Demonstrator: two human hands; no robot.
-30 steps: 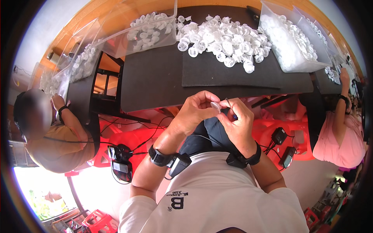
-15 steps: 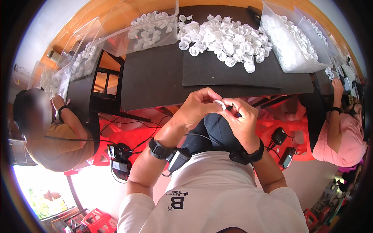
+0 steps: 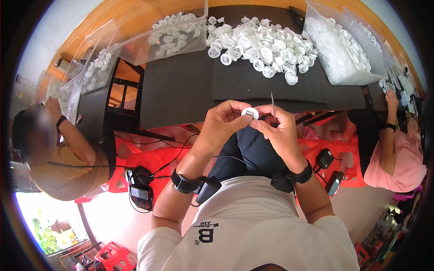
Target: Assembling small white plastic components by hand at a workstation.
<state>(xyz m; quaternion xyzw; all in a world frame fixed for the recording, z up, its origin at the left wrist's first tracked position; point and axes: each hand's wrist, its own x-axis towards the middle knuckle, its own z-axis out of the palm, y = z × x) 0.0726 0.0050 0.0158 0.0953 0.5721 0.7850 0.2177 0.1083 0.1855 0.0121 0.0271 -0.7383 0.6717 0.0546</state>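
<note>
A small white round plastic part (image 3: pixel 250 113) with a squarish opening in its face is pinched between the thumb and fingers of my left hand (image 3: pixel 224 123). My right hand (image 3: pixel 279 131) is closed around a thin, pointed metal blade (image 3: pixel 272 101) that sticks up past its fingers; the handle is hidden in the palm. The right thumb tip touches the lower edge of the white part. Both hands are held over my lap, just in front of the table's near edge.
On the dark table (image 3: pixel 176 90), a heap of similar white parts (image 3: pixel 266 45) lies on a dark mat (image 3: pixel 271 90). Clear plastic bins (image 3: pixel 341 54) of parts stand left and right. Co-workers sit at both sides. Red stools (image 3: pixel 149 160) and cables are below.
The white part has turned so its round face shows, and the blade has come into sight upright in my right hand. The left co-worker's hand has moved up toward the bins.
</note>
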